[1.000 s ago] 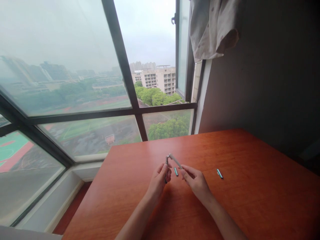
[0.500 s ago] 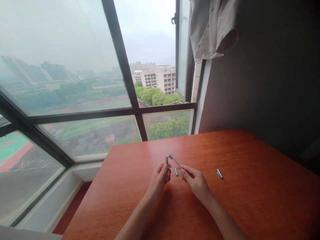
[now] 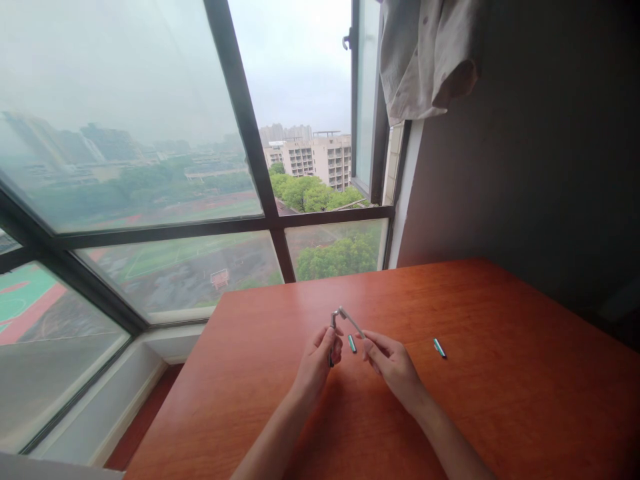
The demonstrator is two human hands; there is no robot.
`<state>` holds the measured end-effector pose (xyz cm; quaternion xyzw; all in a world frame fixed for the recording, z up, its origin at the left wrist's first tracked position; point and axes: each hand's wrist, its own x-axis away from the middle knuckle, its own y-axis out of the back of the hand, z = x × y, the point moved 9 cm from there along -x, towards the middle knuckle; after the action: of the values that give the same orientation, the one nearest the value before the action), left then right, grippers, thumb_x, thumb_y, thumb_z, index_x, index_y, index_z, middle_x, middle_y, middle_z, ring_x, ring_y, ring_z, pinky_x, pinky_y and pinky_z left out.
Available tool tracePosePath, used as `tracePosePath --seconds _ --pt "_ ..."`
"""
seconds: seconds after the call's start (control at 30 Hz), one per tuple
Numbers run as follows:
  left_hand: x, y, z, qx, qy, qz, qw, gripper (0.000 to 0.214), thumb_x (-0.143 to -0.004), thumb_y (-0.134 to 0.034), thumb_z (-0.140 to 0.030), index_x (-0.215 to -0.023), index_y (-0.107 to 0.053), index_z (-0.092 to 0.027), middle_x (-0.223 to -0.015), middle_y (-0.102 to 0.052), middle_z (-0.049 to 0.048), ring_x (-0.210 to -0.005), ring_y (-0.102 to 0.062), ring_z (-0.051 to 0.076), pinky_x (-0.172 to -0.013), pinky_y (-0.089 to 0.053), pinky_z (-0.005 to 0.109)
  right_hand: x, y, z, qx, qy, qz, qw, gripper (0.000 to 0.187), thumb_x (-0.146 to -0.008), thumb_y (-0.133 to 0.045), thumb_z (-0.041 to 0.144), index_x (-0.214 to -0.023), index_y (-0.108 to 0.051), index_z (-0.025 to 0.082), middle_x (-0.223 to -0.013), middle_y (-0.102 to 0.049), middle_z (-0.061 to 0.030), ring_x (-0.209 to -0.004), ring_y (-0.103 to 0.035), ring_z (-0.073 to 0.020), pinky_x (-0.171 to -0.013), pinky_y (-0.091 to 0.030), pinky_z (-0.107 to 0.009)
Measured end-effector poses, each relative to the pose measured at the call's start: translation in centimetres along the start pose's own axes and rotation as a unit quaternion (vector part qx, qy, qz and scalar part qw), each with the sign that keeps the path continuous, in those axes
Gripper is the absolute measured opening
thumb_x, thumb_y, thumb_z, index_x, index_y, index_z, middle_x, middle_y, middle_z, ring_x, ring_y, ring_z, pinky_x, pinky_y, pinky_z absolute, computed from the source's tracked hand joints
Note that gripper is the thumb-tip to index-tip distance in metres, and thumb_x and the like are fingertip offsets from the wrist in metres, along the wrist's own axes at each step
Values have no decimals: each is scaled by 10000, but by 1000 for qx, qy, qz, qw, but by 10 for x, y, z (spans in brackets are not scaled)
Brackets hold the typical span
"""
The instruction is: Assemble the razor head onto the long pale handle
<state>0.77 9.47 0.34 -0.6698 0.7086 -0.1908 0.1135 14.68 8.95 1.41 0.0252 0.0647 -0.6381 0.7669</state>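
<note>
A small hinged metal tool [image 3: 343, 316], shaped like an upside-down V, stands over the red-brown wooden table [image 3: 490, 400]. My left hand [image 3: 319, 363] pinches its left leg and my right hand [image 3: 393, 363] pinches the end of its right leg. Both hands have their fingers closed on it. A short teal cylinder [image 3: 352, 343] lies on the table between my two hands, just under the tool. A second teal cylinder [image 3: 439, 347] lies alone to the right of my right hand.
A large window with dark frames [image 3: 250, 133] runs along the table's far and left sides, with a gap to the floor on the left. A pale shirt [image 3: 425, 57] hangs at the top right. A dark wall [image 3: 540, 153] stands behind the table.
</note>
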Motion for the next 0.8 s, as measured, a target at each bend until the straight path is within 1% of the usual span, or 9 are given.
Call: tracePosePath --seconds 0.13,0.23,0.37,0.5,0.8 --pt "0 -1 1 4 6 4 1000 384 -748 -657 -520 -821 -575 -152 -549 -437 -48 -481 -338 67 -491 -234 212 0 5 4 61 28 -25 997 448 -841 -546 493 -995 -708 105 -646 -561 -20 -540 -474 -113 -455 -336 -198" --pt "1 -1 1 6 7 5 1000 382 -751 -656 -518 -826 -578 -152 -557 -442 -46 -481 -338 65 -491 -235 212 0 7 7 83 36 -37 995 425 -846 -546 477 -984 -710 111 -655 -582 -29 -568 -508 -130 -470 -358 -200" --pt "1 0 0 7 3 4 1000 379 -755 -654 -517 -829 -574 -153 -561 -446 -45 -481 -333 63 -489 -232 212 1 4 9 80 38 -22 996 394 -864 -530 457 -936 -709 113 -653 -570 -27 -581 -504 -128 -489 -366 -199" --pt "0 0 0 8 -2 7 1000 375 -766 -645 -514 -833 -567 -153 -556 -443 -48 -484 -334 61 -490 -230 208 1 2 9 74 39 -7 996 408 -862 -527 475 -919 -707 113 -639 -554 -18 -585 -498 -128 -511 -372 -204" --pt "0 1 1 -11 -3 5 1000 366 -783 -624 -512 -830 -570 -154 -552 -439 -48 -488 -338 60 -496 -241 205 0 5 6 79 37 -18 996 441 -858 -523 503 -959 -705 114 -648 -555 -17 -576 -493 -127 -490 -351 -205"
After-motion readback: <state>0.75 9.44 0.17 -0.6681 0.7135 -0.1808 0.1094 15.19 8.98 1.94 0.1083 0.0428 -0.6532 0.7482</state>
